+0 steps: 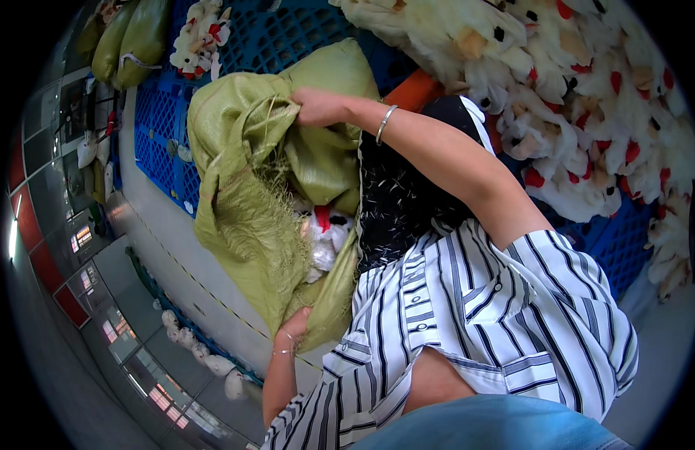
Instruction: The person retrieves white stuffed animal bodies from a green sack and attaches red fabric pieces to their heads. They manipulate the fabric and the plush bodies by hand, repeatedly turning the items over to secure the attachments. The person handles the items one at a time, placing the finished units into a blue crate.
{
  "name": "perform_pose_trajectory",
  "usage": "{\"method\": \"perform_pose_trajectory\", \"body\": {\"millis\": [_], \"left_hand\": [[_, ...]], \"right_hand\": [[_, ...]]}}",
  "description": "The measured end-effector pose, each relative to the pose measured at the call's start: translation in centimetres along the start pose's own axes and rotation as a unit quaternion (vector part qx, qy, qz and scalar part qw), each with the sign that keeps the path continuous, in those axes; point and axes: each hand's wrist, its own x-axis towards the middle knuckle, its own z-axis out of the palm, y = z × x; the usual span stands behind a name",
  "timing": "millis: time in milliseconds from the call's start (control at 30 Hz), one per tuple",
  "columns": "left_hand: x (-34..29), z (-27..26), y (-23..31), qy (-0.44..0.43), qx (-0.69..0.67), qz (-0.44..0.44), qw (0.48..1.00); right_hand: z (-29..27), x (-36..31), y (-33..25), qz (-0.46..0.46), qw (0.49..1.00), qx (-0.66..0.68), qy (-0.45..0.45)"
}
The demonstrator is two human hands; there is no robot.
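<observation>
Right hand (317,107) and left hand (296,324) gripping a green woven sack (242,206), mouth spread; white-and-red fluffy pieces (326,251) inside

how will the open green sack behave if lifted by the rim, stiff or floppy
The green sack would probably flop: its sides crease and fold. It may be light for its size if the white contents are as soft as they look. Its frayed rim might shed strands.

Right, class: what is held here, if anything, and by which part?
A green woven sack, held by the fabric around its open mouth: the right hand grips a bunched fold at the far side, the left hand the near side.
</observation>
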Motion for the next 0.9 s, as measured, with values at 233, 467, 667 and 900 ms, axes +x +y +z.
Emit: {"method": "perform_pose_trajectory", "body": {"millis": [233,467,667,900], "left_hand": [[-0.3,1.6,-1.5,-0.1,0.109,-0.047,0.988],[3.3,-5.7,3.0,0.306,0.178,0.071,0.933],[5.1,-13.1,9.5,0.512,0.179,0.264,0.798],[1.3,-21.1,13.9,0.57,0.193,0.211,0.771]], "right_hand": [[1.2,1.7,1.7,0.053,0.995,0.05,0.065],[-1.4,1.8,4.3,0.107,0.943,-0.018,0.315],[-2.0,-0.9,4.2,0.097,0.948,-0.008,0.304],[-5.6,-1.8,0.4,0.092,0.989,-0.11,0.04]]}}
